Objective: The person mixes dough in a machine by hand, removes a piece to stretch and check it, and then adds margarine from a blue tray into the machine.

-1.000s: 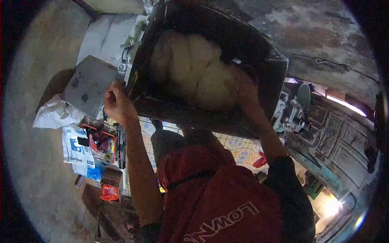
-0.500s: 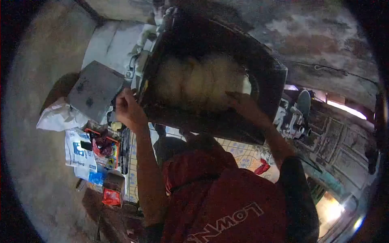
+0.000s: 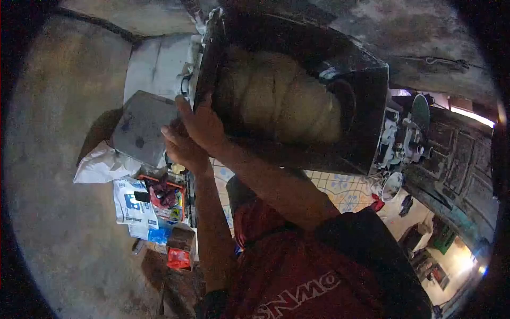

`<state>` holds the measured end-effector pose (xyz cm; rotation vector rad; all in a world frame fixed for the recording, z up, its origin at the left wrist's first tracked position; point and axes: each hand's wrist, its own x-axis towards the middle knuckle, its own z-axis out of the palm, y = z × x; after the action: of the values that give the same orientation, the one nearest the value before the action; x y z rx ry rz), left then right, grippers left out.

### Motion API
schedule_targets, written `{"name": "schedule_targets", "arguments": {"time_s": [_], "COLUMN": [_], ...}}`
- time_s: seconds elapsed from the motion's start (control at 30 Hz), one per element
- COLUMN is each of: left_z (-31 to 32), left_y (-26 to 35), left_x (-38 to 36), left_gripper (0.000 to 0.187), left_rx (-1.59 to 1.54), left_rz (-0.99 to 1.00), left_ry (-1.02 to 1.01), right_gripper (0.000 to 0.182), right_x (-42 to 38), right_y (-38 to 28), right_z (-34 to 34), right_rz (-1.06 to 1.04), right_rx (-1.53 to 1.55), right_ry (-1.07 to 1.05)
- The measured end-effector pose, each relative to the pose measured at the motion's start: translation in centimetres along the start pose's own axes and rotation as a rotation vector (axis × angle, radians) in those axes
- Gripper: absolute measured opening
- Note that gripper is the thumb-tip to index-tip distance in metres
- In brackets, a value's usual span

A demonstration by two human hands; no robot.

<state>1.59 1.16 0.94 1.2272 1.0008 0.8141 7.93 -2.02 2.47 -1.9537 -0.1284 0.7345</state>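
Note:
A large pale, ribbed mass (image 3: 281, 101), blurred and dough-like, lies in a dark open trough (image 3: 372, 133). Near the trough's left end, my right hand (image 3: 208, 125) reaches across with its fingers spread and nothing visible in them. Just below and left of it is my left hand (image 3: 183, 148), close to or touching the right one. Its fingers are partly bent and dim, and whether they hold anything cannot be made out. A grey box-like surface (image 3: 143, 127) stands left of my hands.
A white sack (image 3: 106, 166), a printed bag (image 3: 133, 204) and a red packet (image 3: 179, 258) lie at lower left. Machine parts (image 3: 404, 141) with a round disc (image 3: 420, 114) stand at the trough's right end. A white bowl-like container (image 3: 392, 186) is below them.
My right hand has left the pale mass and moved left, beside my left hand. The blurred mass now looks sharper. The view has shifted, so the surroundings appear moved right.

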Motion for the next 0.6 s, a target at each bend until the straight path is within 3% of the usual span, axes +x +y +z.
{"name": "schedule_targets", "arguments": {"time_s": [0.13, 0.2, 0.3, 0.33, 0.4, 0.43, 0.5, 0.6], "left_z": [-0.6, -1.9, 0.7, 0.5, 0.1, -0.2, -0.1, 0.4], "left_y": [-1.2, -3.7, 1.1, 1.1, 0.4, -0.7, -0.2, 0.9], "left_x": [0.1, 1.2, -1.0, -1.1, -0.7, -0.1, -0.3, -0.6], "left_gripper": [0.060, 0.061, 0.062, 0.062, 0.063, 0.062, 0.057, 0.044], "left_rx": [0.301, -0.030, -0.097, -0.030, 0.106, 0.066, 0.063, 0.181], "left_rz": [0.159, 0.024, -0.115, -0.055, 0.058, 0.050, -0.013, 0.031], "left_ry": [0.047, 0.004, 0.119, 0.091, 0.031, 0.061, 0.054, 0.029], "right_gripper": [0.045, 0.044, 0.040, 0.038, 0.037, 0.039, 0.051, 0.063], "right_x": [-3.1, -3.8, -1.0, -1.2, -3.2, -3.5, -4.1, -4.8], "right_y": [-1.1, -1.8, 2.4, 2.7, -0.8, -1.4, 0.0, 5.1], "right_z": [0.3, -1.9, -5.3, -7.6, -14.7, -16.9, -21.3, -27.7], "right_rz": [-0.113, -0.206, -0.379, -0.471, -0.333, -0.030, -0.063, 0.022], "right_rx": [-0.189, -0.363, 0.002, 0.091, 0.496, 0.841, 0.635, 0.716], "right_ry": [-0.082, -0.260, -0.414, -0.449, -0.379, -0.296, -0.057, 0.073]}}
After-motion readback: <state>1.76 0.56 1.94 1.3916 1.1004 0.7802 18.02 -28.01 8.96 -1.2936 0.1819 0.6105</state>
